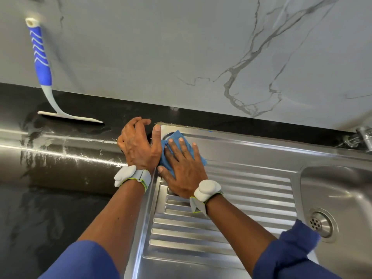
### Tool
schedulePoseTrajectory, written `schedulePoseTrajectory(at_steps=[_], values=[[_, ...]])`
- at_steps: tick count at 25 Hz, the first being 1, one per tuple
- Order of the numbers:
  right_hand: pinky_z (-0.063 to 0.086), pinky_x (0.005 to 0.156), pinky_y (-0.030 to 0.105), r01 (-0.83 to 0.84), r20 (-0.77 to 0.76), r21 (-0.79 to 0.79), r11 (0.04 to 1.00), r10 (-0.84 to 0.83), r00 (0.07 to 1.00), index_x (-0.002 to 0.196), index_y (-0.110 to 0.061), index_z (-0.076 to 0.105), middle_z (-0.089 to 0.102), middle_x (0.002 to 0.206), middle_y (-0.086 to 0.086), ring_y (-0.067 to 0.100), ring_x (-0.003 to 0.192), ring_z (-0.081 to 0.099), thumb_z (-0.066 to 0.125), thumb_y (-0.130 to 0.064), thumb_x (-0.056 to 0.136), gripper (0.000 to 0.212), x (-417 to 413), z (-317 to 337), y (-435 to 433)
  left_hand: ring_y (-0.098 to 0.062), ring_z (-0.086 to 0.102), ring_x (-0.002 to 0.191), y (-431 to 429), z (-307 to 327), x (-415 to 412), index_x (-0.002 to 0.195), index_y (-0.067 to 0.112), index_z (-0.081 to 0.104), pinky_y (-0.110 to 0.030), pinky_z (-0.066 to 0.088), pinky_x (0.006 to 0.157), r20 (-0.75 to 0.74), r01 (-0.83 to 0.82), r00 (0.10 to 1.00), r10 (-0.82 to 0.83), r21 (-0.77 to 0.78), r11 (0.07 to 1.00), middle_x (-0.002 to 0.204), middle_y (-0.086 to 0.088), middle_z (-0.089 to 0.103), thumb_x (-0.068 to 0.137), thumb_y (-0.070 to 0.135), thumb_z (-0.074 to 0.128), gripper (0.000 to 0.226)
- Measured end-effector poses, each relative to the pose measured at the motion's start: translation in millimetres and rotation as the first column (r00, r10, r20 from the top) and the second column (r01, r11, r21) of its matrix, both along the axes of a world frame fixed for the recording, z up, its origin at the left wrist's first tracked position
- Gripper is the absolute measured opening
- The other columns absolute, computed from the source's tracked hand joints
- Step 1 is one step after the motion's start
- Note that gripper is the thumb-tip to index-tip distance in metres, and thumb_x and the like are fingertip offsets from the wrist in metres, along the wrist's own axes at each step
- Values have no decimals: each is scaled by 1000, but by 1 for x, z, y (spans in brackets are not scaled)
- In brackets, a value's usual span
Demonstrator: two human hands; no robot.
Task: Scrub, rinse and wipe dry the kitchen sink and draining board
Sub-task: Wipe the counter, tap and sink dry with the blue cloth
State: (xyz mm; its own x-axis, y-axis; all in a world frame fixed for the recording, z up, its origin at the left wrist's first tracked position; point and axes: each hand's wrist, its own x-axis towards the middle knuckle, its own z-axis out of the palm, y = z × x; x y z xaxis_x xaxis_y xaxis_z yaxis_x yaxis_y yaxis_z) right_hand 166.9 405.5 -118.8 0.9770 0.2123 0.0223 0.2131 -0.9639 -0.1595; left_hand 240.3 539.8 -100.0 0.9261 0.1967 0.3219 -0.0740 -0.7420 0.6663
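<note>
We count 1 blue-handled squeegee [42, 73] leaning on the wall at the back-left of the dark countertop [50, 198], its blade on the wet surface. Next come our 2 hands. The left hand [138, 147] rests at the back-left corner of the draining board [251, 190], fingers loosely curled, holding nothing. The right hand [182, 174] presses 1 crumpled blue cloth [177, 138] flat onto that corner, fingers spread. The ribbed steel board shines. 1 sink bowl [346, 190] with 1 drain [316, 222] adjoins its right edge.
</note>
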Motion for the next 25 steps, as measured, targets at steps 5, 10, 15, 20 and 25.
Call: schedulePoseTrajectory(at_steps=[5,10,15,20,25], values=[[1,116,69,491,11,-153,858,-495,869,146,-16,50,45,154,11,52,143,28,21,-53,102,64,0,22,-29,-27,49,127,1,-1,0,105,21,66,-53,31,109,-21,32,999,-31,58,998,130,-7,56,104,47,38,39],[17,120,59,368,-29,-26,929,-369,929,158,-24,23,8,161,33,48,151,6,29,-52,102,63,-1,-2,-7,-27,51,126,2,-7,3,104,19,67,-52,32,109,-48,90,995,-85,124,988,129,-6,57,101,51,42,41],[11,123,56,106,-31,-31,994,-107,994,159,-39,8,4,167,15,37,154,0,21,-56,103,60,-18,-10,-34,-26,54,119,-2,-6,6,104,19,68,-50,31,105,-35,137,990,-133,161,977,123,-4,59,97,60,44,48],[12,122,58,489,9,-51,871,-490,872,158,-43,15,13,167,9,42,152,7,19,-62,99,61,-65,-13,-132,-26,54,118,-1,-5,5,102,22,69,-52,30,106,-62,181,983,-174,137,974,120,-2,60,96,66,40,54],[-4,122,58,969,-190,22,245,-951,245,161,-25,1,-3,168,13,45,151,-9,24,-62,96,78,-50,0,-181,-23,54,117,5,-6,5,100,25,68,-49,27,108,-41,180,983,-178,42,983,119,0,61,96,66,45,48]])
